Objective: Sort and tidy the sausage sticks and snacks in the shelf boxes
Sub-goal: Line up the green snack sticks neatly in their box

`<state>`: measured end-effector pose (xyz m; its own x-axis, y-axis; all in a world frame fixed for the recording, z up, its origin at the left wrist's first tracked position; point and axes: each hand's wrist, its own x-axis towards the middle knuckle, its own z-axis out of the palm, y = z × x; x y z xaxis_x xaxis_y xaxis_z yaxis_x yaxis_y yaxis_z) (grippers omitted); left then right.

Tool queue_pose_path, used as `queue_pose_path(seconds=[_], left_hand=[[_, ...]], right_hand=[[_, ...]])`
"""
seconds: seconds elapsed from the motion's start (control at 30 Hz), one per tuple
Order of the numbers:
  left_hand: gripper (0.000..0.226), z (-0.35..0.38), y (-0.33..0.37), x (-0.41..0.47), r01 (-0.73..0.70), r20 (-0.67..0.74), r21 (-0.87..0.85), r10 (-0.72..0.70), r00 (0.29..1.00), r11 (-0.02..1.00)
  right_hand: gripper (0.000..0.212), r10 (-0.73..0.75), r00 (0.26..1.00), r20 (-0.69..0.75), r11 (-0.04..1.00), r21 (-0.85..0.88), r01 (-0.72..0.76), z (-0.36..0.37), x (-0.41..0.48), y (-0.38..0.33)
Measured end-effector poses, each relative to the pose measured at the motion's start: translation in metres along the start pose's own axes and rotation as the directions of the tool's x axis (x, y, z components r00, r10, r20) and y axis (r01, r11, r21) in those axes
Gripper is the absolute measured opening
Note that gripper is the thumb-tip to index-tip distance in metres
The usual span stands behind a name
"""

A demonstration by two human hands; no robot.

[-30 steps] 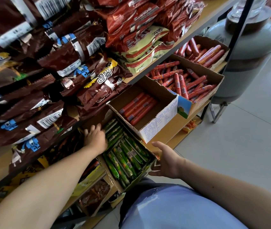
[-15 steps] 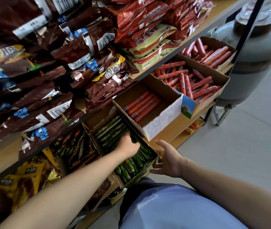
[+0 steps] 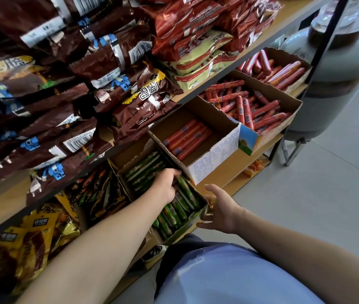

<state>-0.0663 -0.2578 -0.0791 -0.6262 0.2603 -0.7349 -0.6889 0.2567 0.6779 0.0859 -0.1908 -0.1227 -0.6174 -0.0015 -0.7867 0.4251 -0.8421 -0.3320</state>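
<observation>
A cardboard box on the lower shelf holds rows of green sausage sticks. My left hand reaches into it, fingers curled down over some sticks at the box's right side. My right hand is held open, fingers spread, at the box's front right corner; I cannot tell if it touches the box. Behind it, a white-sided box holds a neat row of red sausage sticks. Further right, a larger box is full of jumbled red sticks.
A far box holds thick red sausages. A box of dark mixed snack sticks sits left of the green one, with yellow bags beyond. Brown snack bags overhang from the upper shelf. A grey gas cylinder stands at the right.
My left hand moved from the back left of the green box forward to its right side. My right hand stayed beside the box's front corner. The view shifted slightly.
</observation>
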Motion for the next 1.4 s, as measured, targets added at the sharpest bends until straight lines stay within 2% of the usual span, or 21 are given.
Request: queue_pose_path(seconds=[0.1, 0.2, 0.23, 0.3, 0.37, 0.47, 0.5, 0.53, 0.6, 0.63, 0.7, 0.87, 0.93, 1.03, 1.13, 1.23, 1.33, 1.4], left_hand=[[0.030, -0.002, -0.005, 0.007, -0.034, -0.024, 0.088, 0.037, 0.999, 0.996], [0.019, -0.011, 0.004, 0.014, -0.109, -0.114, 0.136, 0.125, 0.986, 0.985], [0.018, -0.016, 0.013, 0.017, -0.156, -0.143, 0.172, 0.182, 0.973, 0.973], [0.023, -0.027, 0.036, 0.019, -0.301, -0.138, 0.350, 0.366, 0.920, 0.887], [0.035, -0.037, 0.056, 0.018, -0.404, -0.082, 0.511, 0.511, 0.855, 0.759], [0.044, -0.052, 0.070, 0.026, -0.440, 0.059, 0.714, 0.579, 0.813, 0.544], [0.049, -0.056, 0.071, 0.030, -0.423, 0.137, 0.806, 0.566, 0.813, 0.414], [0.056, -0.060, 0.069, 0.034, -0.385, 0.212, 0.891, 0.531, 0.820, 0.240], [0.068, -0.067, 0.062, 0.038, -0.303, 0.306, 0.949, 0.466, 0.830, -0.084], [0.071, -0.071, 0.057, 0.040, -0.269, 0.328, 0.944, 0.464, 0.823, -0.190], [0.069, -0.078, 0.045, 0.041, -0.211, 0.336, 0.932, 0.487, 0.806, -0.293], [0.051, -0.090, 0.028, 0.042, -0.167, 0.372, 0.890, 0.464, 0.804, -0.423], [0.045, -0.088, 0.027, 0.040, -0.156, 0.347, 0.903, 0.464, 0.815, -0.401], [0.047, -0.086, 0.027, 0.036, -0.129, 0.342, 0.897, 0.481, 0.807, -0.422], [0.046, -0.091, 0.026, 0.032, -0.070, 0.320, 0.902, 0.551, 0.771, -0.425], [0.033, -0.101, 0.032, 0.032, 0.023, 0.299, 0.889, 0.619, 0.726, -0.457], [0.027, -0.108, 0.038, 0.031, 0.069, 0.171, 0.934, 0.608, 0.775, -0.351], [0.024, -0.109, 0.036, 0.031, 0.027, 0.147, 0.958, 0.569, 0.809, -0.286]], right_hand=[[0.060, -0.001, 1.000, -0.006, 1.000, 0.001, 0.001, 0.001, 0.000, 0.000], [0.062, 0.006, 1.000, -0.005, 1.000, 0.011, -0.005, 0.000, 0.001, 0.000], [0.062, 0.006, 1.000, -0.004, 1.000, 0.012, -0.006, 0.000, 0.002, -0.001], [0.063, 0.001, 1.000, -0.002, 1.000, 0.013, -0.001, -0.001, 0.003, -0.001], [0.063, -0.002, 1.000, -0.001, 1.000, 0.011, 0.002, -0.002, 0.003, -0.001], [0.062, 0.004, 1.000, -0.001, 1.000, 0.004, -0.004, -0.003, 0.004, -0.001], [0.062, 0.005, 1.000, -0.001, 1.000, 0.000, -0.005, -0.004, 0.003, -0.001], [0.062, 0.006, 1.000, -0.002, 1.000, -0.004, -0.006, -0.004, 0.003, -0.001], [0.061, 0.006, 1.000, -0.005, 1.000, -0.016, -0.006, -0.006, 0.002, -0.001], [0.061, 0.006, 1.000, -0.004, 1.000, -0.018, -0.006, -0.006, 0.002, -0.001], [0.060, 0.009, 1.000, 0.001, 1.000, -0.016, -0.009, -0.006, 0.001, -0.002], [0.060, 0.006, 1.000, -0.003, 1.000, -0.005, -0.006, -0.007, 0.001, -0.001], [0.059, 0.007, 1.000, -0.004, 1.000, -0.011, -0.008, -0.007, 0.000, -0.001], [0.058, 0.004, 1.000, -0.002, 1.000, -0.016, -0.004, -0.007, -0.001, 0.000], [0.058, 0.007, 1.000, 0.002, 1.000, -0.030, -0.007, -0.005, -0.004, 0.000], [0.057, 0.000, 1.000, 0.001, 1.000, -0.026, 0.000, -0.004, -0.006, -0.001], [0.057, 0.000, 1.000, 0.000, 1.000, -0.030, 0.000, -0.004, -0.005, 0.000], [0.057, -0.001, 1.000, 0.001, 0.999, -0.032, 0.001, -0.005, -0.006, 0.001]])
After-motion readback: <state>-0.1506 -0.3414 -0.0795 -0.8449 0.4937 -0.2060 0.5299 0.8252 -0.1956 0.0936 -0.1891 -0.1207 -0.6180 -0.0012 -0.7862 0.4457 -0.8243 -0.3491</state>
